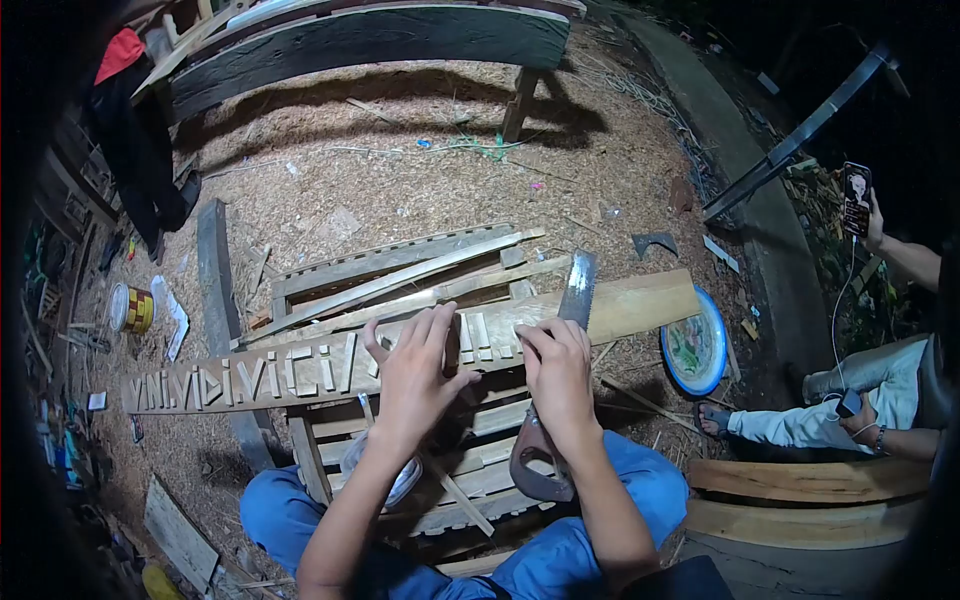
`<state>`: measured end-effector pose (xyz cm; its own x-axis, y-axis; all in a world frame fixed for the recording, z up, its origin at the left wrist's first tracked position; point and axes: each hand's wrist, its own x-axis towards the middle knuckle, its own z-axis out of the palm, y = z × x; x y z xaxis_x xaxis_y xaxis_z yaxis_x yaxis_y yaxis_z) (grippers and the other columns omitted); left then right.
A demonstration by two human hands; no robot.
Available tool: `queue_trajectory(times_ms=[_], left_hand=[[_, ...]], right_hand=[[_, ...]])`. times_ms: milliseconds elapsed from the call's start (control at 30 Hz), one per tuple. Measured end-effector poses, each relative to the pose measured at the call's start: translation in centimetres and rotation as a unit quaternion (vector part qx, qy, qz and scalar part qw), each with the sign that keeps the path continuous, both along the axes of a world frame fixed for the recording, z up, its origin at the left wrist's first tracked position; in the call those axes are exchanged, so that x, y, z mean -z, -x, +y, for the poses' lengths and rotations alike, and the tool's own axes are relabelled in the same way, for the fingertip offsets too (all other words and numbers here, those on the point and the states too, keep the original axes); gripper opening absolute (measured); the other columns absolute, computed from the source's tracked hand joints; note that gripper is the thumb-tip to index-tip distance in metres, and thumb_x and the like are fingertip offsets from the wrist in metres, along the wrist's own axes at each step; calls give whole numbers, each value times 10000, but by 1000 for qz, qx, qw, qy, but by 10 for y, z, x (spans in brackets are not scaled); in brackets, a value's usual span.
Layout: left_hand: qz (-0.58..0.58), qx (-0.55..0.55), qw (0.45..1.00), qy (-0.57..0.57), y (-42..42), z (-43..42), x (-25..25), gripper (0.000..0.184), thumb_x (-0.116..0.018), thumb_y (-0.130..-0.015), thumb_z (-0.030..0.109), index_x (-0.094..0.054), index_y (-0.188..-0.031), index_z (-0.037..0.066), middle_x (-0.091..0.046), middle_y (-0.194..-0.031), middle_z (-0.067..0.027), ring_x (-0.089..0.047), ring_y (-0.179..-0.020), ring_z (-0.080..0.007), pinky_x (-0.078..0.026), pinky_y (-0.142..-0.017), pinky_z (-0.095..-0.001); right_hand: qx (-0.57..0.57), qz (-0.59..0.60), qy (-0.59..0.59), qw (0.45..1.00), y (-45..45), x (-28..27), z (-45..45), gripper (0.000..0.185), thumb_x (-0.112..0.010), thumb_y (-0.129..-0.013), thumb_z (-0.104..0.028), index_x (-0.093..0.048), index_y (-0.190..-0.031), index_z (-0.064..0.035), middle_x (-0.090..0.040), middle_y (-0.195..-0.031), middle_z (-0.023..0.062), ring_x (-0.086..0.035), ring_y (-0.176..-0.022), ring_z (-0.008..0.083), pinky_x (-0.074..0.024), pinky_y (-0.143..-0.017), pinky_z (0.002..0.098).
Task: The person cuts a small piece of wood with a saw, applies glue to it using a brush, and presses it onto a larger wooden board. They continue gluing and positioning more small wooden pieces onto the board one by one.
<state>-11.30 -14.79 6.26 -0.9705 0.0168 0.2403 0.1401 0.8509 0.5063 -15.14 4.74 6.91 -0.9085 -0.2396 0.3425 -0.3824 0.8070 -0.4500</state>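
A long wooden board lies crosswise in front of me, with pale wooden strips set on it as letters and marks. My left hand reaches over the board with fingers and thumb apart, hiding some of the strips. A dark brown patch shows beside its fingers; I cannot tell what it is. My right hand is closed in a pinch at the board's near edge, beside short strips. What the fingertips hold is too small to name. A handsaw lies across the board under the right hand, its handle towards me.
Slatted pallet wood lies under the board. To the right are a blue-rimmed basin, thick planks and a seated person holding a phone. A paint bucket and a standing person are left; a heavy beam stands behind.
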Motion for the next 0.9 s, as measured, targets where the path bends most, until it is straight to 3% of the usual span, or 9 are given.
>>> queue_trajectory(times_ms=[100,433,633,700,800,900], left_hand=[[2,-3,1000,-1,0,0,2,963,-893,-687,423,-464,-1486,101,-612,-1370,-116,-554,-1315,-257,-51,-1177,-600],[-10,8,1000,15,0,2,3,912,-872,-728,419,-466,-1474,87,-589,-1380,-97,-531,-1331,-261,-37,-1176,-615],[-7,6,1000,14,-2,2,6,882,-874,-740,370,-468,-1477,103,-589,-1390,-97,-526,-1337,-271,-66,-1157,-605],[3,0,1000,20,-5,6,6,883,-882,-734,331,-466,-1482,115,-554,-1438,-103,-498,-1366,-272,-74,-1158,-604],[27,3,998,56,-10,11,2,876,-877,-737,282,-460,-1493,139,-459,-1528,-127,-437,-1420,-284,-78,-1162,-608],[55,12,997,57,-21,13,-10,851,-867,-755,268,-460,-1492,144,-455,-1532,-132,-433,-1426,-287,-75,-1171,-600]], right_hand=[[0,16,7,1000,-2,-4,-2,216,-713,-836,-9,-756,-1047,-30,-658,-967,138,-607,-961,335,-465,-906,439],[1,21,2,1000,-3,1,-2,221,-703,-824,-25,-746,-1041,-26,-642,-958,124,-586,-993,309,-433,-974,433],[13,36,12,999,-12,-1,-7,189,-676,-884,-88,-740,-1045,-14,-644,-982,150,-596,-992,328,-447,-957,448],[22,29,57,998,-18,-5,-7,199,-697,-884,-70,-745,-1062,5,-664,-1016,176,-615,-985,360,-491,-895,449],[19,34,55,998,-25,-14,-4,175,-689,-897,-72,-741,-1044,8,-664,-1024,175,-620,-988,359,-496,-891,447],[8,46,55,997,-31,-21,4,144,-685,-901,-73,-733,-1009,11,-668,-1016,162,-625,-982,352,-494,-894,445]])
